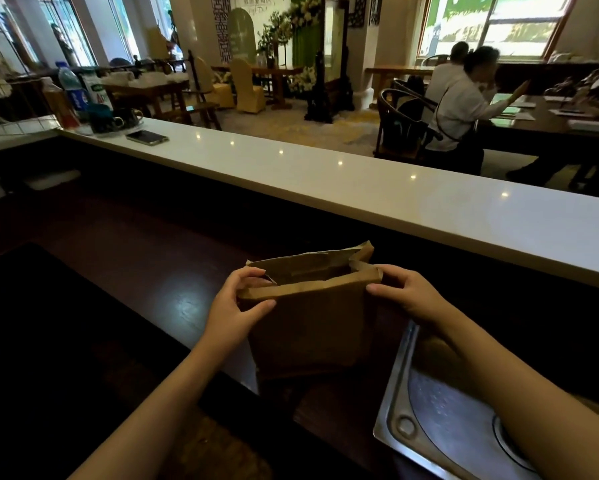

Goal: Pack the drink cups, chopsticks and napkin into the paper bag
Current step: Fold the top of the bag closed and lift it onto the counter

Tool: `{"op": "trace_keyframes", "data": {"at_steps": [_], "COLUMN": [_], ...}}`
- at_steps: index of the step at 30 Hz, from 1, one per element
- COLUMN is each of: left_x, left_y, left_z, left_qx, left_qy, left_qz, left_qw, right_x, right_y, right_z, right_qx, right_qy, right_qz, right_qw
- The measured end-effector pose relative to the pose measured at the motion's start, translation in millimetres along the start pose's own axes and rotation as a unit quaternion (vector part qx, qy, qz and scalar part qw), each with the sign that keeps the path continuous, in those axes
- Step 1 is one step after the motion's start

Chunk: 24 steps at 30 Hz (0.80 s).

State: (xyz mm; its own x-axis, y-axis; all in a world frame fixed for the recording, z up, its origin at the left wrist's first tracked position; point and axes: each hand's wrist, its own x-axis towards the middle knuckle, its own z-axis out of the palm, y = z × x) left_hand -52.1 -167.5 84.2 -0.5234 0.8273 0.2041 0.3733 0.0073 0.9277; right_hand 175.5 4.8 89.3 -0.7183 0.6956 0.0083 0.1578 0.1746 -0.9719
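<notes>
A brown paper bag [308, 320] stands upright on the dark wooden counter [145, 258] in front of me. Its near top edge is folded over and its mouth is partly open and dark inside. My left hand [235, 303] pinches the bag's left top corner, thumb on the near side. My right hand [405, 292] grips the right top corner. No drink cups, chopsticks or napkin are visible; whatever is inside the bag is hidden.
A steel sink [457, 420] lies right of the bag under my right forearm. A raised white bar top [360, 181] runs behind, with a phone [147, 137], bottles [70, 91] and a teal cup [100, 117] at its far left. People sit at a table [547, 126] beyond.
</notes>
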Motion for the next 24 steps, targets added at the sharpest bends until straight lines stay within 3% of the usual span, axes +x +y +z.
{"op": "trace_keyframes", "data": {"at_steps": [5,8,11,13,17,24], "left_x": [7,16,26,30,34,32], "left_y": [-3,-6,-11,-13,-16,-12], "left_z": [-4,-5,-3,0,-1,9], "left_qx": [-0.06,-0.087,-0.079,-0.099,-0.179,-0.094], "left_qy": [-0.037,-0.036,0.023,0.048,0.022,0.035], "left_qz": [-0.006,-0.012,-0.018,-0.031,-0.076,-0.054], "left_qw": [0.998,0.995,0.996,0.993,0.981,0.994], "right_x": [8,16,28,34,36,31], "right_y": [5,7,12,13,14,21], "right_z": [7,10,9,7,8,16], "right_qx": [0.075,0.09,-0.018,-0.061,0.064,0.137], "right_qy": [-0.022,0.012,0.076,0.078,0.058,0.103], "right_qz": [-0.004,-0.014,-0.048,-0.063,-0.044,-0.051], "right_qw": [0.997,0.996,0.996,0.993,0.995,0.984]}}
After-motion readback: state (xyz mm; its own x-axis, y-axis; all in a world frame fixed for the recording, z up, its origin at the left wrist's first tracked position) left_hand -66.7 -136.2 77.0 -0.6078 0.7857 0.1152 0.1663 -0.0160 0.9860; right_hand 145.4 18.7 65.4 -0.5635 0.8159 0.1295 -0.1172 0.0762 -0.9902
